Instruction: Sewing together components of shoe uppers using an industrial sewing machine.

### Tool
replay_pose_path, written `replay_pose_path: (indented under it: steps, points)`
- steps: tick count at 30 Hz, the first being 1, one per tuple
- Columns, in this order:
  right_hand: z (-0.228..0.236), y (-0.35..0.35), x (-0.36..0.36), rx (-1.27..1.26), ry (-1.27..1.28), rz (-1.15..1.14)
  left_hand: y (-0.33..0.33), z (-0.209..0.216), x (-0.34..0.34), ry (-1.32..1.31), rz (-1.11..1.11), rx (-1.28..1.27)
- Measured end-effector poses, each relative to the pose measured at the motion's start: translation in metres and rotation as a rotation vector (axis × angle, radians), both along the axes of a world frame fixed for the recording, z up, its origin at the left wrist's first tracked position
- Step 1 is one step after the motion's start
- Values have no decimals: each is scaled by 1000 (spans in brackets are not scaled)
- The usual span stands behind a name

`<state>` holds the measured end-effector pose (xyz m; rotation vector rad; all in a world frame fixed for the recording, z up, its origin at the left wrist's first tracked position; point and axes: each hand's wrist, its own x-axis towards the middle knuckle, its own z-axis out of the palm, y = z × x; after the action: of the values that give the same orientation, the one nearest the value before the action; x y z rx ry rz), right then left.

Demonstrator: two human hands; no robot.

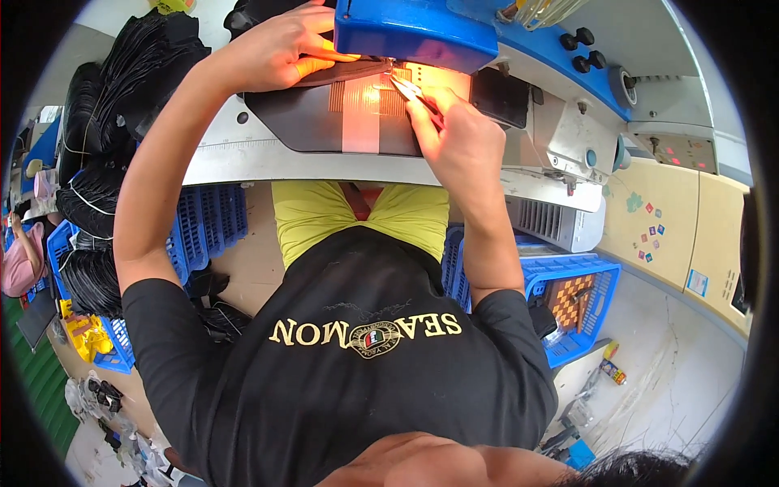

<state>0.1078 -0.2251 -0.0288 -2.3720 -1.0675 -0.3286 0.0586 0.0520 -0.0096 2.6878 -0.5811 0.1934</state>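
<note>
One left hand (280,53) pinches dark-brown fabric strip (345,72); right hand (461,134) grips pointed silver-tipped tweezers (411,91), whose slip might strike small metal presser foot (391,64).

Your left hand (274,50) touches dark strip (345,71) beside blue sewing-machine head (416,32). Your right hand (466,138) grips slim pointed tool (410,88), tip near strip's end. Black plate (308,126) nearer you; black bundles (150,69) at left, blue basket (602,312) at right.
</note>
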Motion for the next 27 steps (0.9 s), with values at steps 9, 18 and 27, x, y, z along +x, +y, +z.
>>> replay_pose_path:
  steps: [9, 18, 27]
  points:
    - [-2, -18, 3, 81, 59, 12, 7, 2, 2, 19, -3, 78]
    - [-1, -18, 3, 77, 98, 8, 18, -1, 4, 77, -14, 214]
    - [-1, -18, 3, 88, 99, 12, 6, 3, 2, -81, -91, 240]
